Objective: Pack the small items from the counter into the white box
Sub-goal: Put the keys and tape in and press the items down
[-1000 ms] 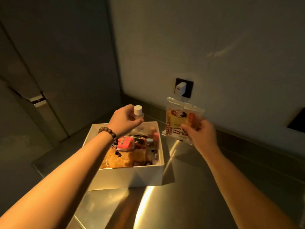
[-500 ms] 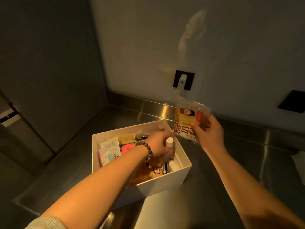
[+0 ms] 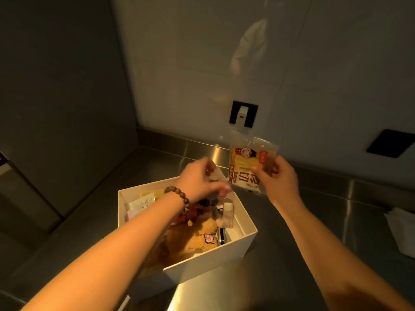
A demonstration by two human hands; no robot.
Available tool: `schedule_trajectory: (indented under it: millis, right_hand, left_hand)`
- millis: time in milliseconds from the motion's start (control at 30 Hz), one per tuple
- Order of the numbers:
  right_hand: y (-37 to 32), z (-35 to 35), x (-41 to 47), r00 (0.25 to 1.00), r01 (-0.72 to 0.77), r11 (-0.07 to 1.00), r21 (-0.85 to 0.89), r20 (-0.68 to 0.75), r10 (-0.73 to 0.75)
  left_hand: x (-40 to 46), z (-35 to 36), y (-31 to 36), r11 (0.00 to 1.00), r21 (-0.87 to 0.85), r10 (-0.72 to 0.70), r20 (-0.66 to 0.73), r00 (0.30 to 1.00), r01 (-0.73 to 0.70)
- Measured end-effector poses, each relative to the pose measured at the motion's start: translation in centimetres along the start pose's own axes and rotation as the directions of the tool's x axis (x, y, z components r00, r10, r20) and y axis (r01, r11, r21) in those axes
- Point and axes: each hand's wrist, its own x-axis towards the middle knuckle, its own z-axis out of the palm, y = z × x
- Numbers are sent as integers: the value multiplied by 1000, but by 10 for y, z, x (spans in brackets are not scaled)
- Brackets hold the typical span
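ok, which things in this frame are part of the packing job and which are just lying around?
In the job:
- white box, already holding several small items
- small clear bottle, lying in the box
- snack packet, held in the right hand
- left hand, above the box

Lying about:
- wall plug
- white cloth at the counter's right edge
- dark wall plate

Kitchen: steel counter (image 3: 314,221), wall socket (image 3: 243,114).

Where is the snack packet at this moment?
In the head view the snack packet is right of centre, held up in the right hand above the counter, just past the white box's far right corner and below the wall socket.
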Motion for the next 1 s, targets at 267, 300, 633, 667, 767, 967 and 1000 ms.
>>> schedule_trajectory:
  millis: [267,300,633,667,767,967,1000]
  right_hand:
    - [-33,60,9,897,282,942,-180,398,-192]
    - [-37,70,8,864,335,920,-204,456,-214]
    - [-39,97,21,680,377,879,-294,731,-48]
    - [-37,97,22,687,378,875,-304,726,-45]
    - [-36,98,19,690,455,814,-360,721,-67]
    - [-21,90,-7,625,715,534,-452,754,-200]
    - [-16,87,-13,609,729,529,-435,765,-211]
  left_hand:
    - [-38,-120,18,957,158,260,-94,961,-243]
    - [-41,-120,17,949,211,250,-55,967,-233]
    - [-73,-121,-28,999,47,-3,-157,988,10]
    - [-75,-119,-32,999,48,-14,-167,986,22]
    - [-78,-109,-38,992,128,9,-196,981,16]
    - [-95,-81,-46,904,420,146,-123,982,-82]
    - [-100,-74,-48,902,425,134,-101,986,-79]
